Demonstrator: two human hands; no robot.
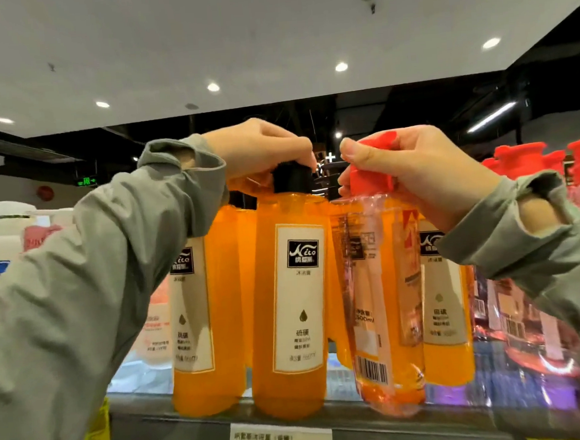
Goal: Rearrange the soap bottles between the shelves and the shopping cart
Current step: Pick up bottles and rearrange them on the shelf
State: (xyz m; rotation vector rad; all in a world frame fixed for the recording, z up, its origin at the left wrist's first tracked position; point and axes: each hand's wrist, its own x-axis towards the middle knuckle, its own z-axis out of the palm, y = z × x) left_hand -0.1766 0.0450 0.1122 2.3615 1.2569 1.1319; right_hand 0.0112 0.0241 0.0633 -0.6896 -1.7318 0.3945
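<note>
Mid-frame, the left hand (259,146) clamps the orange bottle (289,302) by its black pump; the right hand (426,172) pinches the clear bottle (384,316) by its red cap. Both look full, heavy, slick, so necks seem the safest hold.

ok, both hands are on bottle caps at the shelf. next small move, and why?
Probably lift the right hand a touch, to bring the red-capped clear bottle upright. It hangs tilted, its base low at the shelf edge in front of the orange row. The left hand grips the black cap of the front orange bottle, which stands upright.
</note>
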